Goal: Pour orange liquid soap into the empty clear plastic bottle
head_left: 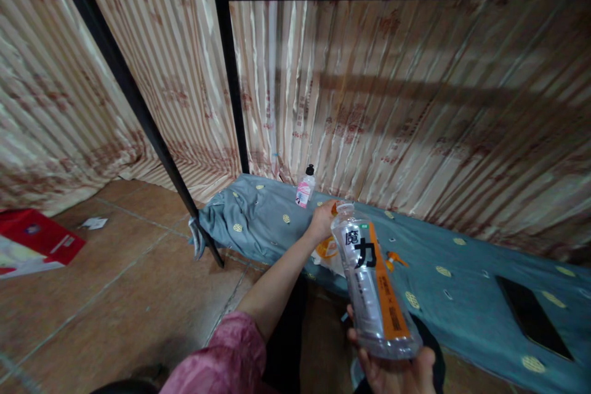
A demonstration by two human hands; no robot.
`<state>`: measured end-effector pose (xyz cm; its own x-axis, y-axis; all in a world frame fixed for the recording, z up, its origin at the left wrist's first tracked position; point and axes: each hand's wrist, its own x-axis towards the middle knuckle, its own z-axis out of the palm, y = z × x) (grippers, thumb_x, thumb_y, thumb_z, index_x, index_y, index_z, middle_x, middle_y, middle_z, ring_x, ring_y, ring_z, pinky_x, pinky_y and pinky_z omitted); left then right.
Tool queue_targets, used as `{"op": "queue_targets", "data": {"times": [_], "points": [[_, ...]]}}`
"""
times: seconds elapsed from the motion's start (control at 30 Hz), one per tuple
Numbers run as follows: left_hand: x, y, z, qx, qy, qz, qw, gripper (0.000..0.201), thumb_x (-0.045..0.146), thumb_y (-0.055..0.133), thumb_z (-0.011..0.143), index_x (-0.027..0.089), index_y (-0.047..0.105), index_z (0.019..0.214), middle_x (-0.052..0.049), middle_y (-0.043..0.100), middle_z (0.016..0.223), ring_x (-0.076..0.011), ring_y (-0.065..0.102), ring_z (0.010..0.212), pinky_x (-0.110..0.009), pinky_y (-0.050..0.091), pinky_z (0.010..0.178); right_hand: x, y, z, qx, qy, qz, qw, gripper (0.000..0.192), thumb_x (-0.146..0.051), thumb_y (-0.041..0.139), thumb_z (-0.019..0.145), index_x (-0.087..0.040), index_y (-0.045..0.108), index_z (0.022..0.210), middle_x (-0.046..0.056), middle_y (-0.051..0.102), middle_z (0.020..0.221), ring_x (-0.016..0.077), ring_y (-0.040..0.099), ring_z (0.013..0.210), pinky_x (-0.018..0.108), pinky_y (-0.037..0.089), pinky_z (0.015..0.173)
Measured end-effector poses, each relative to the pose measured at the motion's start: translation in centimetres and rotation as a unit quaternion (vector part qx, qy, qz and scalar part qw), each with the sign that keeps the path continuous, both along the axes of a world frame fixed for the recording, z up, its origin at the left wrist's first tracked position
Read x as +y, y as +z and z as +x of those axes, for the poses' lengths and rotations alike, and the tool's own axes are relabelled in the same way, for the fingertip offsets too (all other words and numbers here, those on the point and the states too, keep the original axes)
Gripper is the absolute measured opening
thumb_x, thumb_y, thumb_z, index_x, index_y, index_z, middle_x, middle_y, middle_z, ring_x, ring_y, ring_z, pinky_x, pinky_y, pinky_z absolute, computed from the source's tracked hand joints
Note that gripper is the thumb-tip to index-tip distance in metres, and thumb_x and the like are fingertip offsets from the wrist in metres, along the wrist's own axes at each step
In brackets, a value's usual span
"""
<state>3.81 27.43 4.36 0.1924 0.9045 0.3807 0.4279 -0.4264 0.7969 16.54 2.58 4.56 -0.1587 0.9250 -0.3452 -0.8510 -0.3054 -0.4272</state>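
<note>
A clear plastic bottle [364,283] with an orange and clear label tilts away from me, its neck pointing up and left. My right hand [397,372] grips it around the base from below. Beside the neck, my left hand [322,221] has its fingers closed, and a bit of orange shows at their tips. What that orange bit is I cannot make out. Just beyond the bottle, an orange trigger spray head [396,260] lies on the blue-grey cloth [434,295]. Partly hidden behind my left wrist is an orange and white packet [327,250].
A small bottle with a black top and pink label [305,188] stands at the back of the cloth. To the right lies a dark phone [533,317]. Black metal posts [152,129] rise at left, under a dark overhead frame. On the tiled floor sits a red box [39,240].
</note>
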Motion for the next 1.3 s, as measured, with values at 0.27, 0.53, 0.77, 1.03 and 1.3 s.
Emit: {"op": "queue_targets", "data": {"times": [0.27, 0.53, 0.77, 1.03, 1.3], "points": [[-0.12, 0.13, -0.09, -0.001, -0.002, 0.007, 1.0, 0.028, 0.04, 0.056, 0.085, 0.016, 0.066, 0.098, -0.007, 0.07, 0.099, -0.0205, 0.065, 0.094, -0.031, 0.05, 0.087, -0.02, 0.12, -0.08, -0.002, 0.003, -0.003, 1.0, 0.062, -0.062, 0.081, 0.051, -0.026, 0.076, 0.1, 0.011, 0.078, 0.105, 0.0305, 0.075, 0.085, 0.028, 0.062, 0.067], [0.03, -0.01, -0.03, -0.009, -0.001, 0.001, 1.0, 0.028, 0.039, 0.057, 0.085, 0.016, 0.066, 0.097, -0.007, 0.07, 0.098, -0.0202, 0.065, 0.092, -0.031, 0.05, 0.086, -0.06, -0.18, 0.01, 0.003, 0.002, 0.001, 1.0, 0.062, -0.062, 0.081, 0.052, -0.026, 0.075, 0.102, 0.011, 0.077, 0.106, 0.0308, 0.075, 0.087, 0.028, 0.062, 0.067], [0.0, -0.07, 0.01, -0.01, 0.002, 0.009, 1.0, 0.027, 0.037, 0.057, 0.085, 0.015, 0.065, 0.099, -0.008, 0.07, 0.1, -0.0205, 0.065, 0.094, -0.031, 0.05, 0.088, 0.05, -0.11, 0.17, 0.005, 0.019, 0.002, 1.0, 0.061, -0.061, 0.082, 0.051, -0.027, 0.075, 0.101, 0.009, 0.078, 0.106, 0.0297, 0.074, 0.088, 0.028, 0.061, 0.068], [0.23, -0.29, 0.07, -0.002, 0.0, 0.007, 1.0, 0.026, 0.037, 0.057, 0.085, 0.016, 0.066, 0.097, -0.007, 0.071, 0.098, -0.02, 0.065, 0.093, -0.03, 0.05, 0.086, -0.06, -0.18, 0.1, 0.003, 0.017, 0.006, 1.0, 0.061, -0.064, 0.08, 0.053, -0.027, 0.075, 0.102, 0.01, 0.077, 0.106, 0.0298, 0.074, 0.088, 0.028, 0.061, 0.07], [0.06, -0.19, -0.01, -0.012, -0.002, 0.01, 1.0, 0.028, 0.039, 0.057, 0.085, 0.016, 0.066, 0.097, -0.008, 0.071, 0.098, -0.0201, 0.065, 0.092, -0.031, 0.05, 0.087, -0.08, -0.19, 0.01, 0.0, 0.004, 0.005, 1.0, 0.061, -0.063, 0.079, 0.054, -0.027, 0.075, 0.102, 0.011, 0.077, 0.106, 0.0307, 0.075, 0.086, 0.027, 0.061, 0.067]]}}
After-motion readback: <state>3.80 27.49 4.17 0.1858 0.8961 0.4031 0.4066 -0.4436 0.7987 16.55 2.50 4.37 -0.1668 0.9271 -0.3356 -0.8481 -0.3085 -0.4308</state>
